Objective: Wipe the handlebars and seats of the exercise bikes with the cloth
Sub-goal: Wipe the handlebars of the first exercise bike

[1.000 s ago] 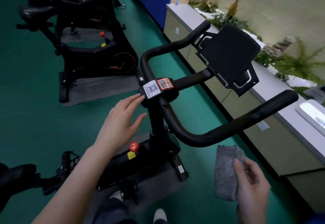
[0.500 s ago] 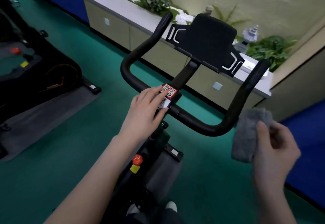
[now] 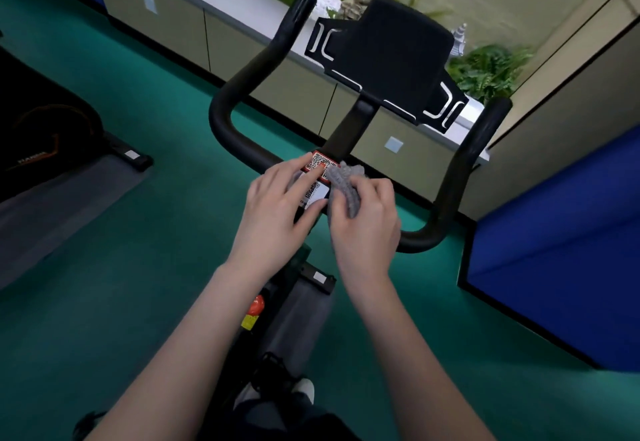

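The black U-shaped handlebar [image 3: 239, 87] of an exercise bike fills the middle of the view, with a black tablet holder [image 3: 391, 59] above its stem. At the handlebar's centre are QR-code stickers [image 3: 320, 163]. My left hand [image 3: 277, 212] rests flat on that centre, fingers straight over the stickers. My right hand [image 3: 367, 229] grips a bunched grey cloth [image 3: 344, 180] and holds it against the centre of the bar, right beside the left fingers. The bike's seat is out of view.
A second bike [image 3: 45, 142] on a grey mat [image 3: 59, 205] stands at the left. A long beige cabinet [image 3: 180, 24] with plants on top runs behind. A blue panel [image 3: 561, 239] stands close on the right. The floor [image 3: 121, 284] is green.
My right hand has swung the cloth in from the right end of the handlebar to its centre, bunching it. The view moved closer over the bar; my left hand stays on the stickers.
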`<state>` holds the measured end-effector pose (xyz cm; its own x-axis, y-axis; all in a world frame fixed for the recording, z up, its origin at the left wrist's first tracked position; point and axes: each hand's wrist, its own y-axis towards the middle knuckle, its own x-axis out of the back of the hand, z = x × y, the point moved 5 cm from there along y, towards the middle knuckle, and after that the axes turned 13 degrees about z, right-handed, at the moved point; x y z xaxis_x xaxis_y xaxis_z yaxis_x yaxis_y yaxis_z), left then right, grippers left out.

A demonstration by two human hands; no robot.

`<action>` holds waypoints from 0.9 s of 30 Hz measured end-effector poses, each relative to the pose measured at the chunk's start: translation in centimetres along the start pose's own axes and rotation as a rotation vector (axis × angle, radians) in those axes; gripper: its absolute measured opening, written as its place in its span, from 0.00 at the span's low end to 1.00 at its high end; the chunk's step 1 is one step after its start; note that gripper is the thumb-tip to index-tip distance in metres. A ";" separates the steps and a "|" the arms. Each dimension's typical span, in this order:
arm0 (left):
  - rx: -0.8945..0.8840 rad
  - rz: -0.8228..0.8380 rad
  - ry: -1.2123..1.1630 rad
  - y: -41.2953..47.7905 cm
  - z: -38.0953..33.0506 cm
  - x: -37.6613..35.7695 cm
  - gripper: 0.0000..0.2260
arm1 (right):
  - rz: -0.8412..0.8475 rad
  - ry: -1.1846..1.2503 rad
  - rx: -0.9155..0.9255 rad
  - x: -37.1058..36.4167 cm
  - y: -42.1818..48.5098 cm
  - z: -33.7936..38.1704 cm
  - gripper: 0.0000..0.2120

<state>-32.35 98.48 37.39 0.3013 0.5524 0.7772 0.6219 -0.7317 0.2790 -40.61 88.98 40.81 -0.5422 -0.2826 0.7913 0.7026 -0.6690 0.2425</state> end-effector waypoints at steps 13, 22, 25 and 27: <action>-0.004 -0.038 -0.037 0.1 0.2 -0.3 0.19 | 0.079 -0.159 -0.076 4.3 -0.5 -4.3 0.10; -0.002 -0.026 -0.030 0.0 0.1 -0.2 0.19 | 0.358 -0.078 0.005 1.7 5.0 -1.5 0.09; -0.006 -0.026 -0.016 0.1 0.1 -0.2 0.20 | 0.527 -0.100 0.007 0.5 5.2 -2.4 0.08; -0.005 -0.023 -0.010 0.1 0.1 -0.2 0.20 | 0.595 -0.095 0.009 0.6 5.3 -3.1 0.08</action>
<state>-32.28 98.28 37.21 0.2943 0.5727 0.7651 0.6251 -0.7209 0.2991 -38.62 83.16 40.80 -0.0115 -0.5439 0.8391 0.8769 -0.4087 -0.2530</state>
